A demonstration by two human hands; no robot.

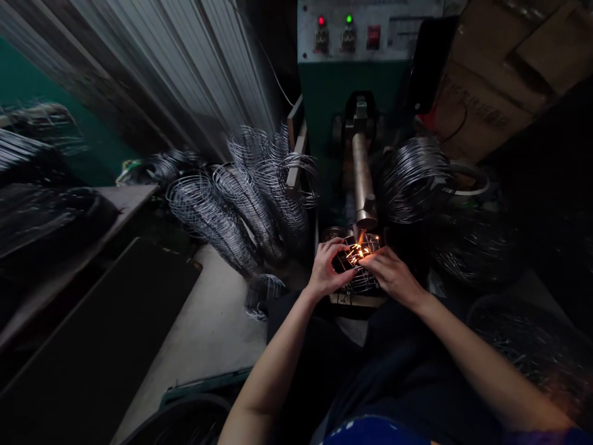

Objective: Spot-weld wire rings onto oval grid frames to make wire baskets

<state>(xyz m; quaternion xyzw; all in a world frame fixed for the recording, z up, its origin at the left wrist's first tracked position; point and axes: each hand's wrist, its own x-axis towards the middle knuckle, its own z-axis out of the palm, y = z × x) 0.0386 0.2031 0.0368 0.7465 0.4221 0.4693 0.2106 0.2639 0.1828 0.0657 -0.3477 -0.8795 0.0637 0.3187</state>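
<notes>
Our left hand (327, 272) and right hand (393, 275) gripped wirework (364, 283) below the metal arm (362, 173) (seemingly mid-weld), the next move likely demanding stillness.

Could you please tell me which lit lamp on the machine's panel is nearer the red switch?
The green lamp, immediately left of the red switch; the red lamp is farther left.

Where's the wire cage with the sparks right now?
Head view, slightly right of centre and below mid-height: the wire cage is between the left hand and right hand, just below the metal rod.
</notes>
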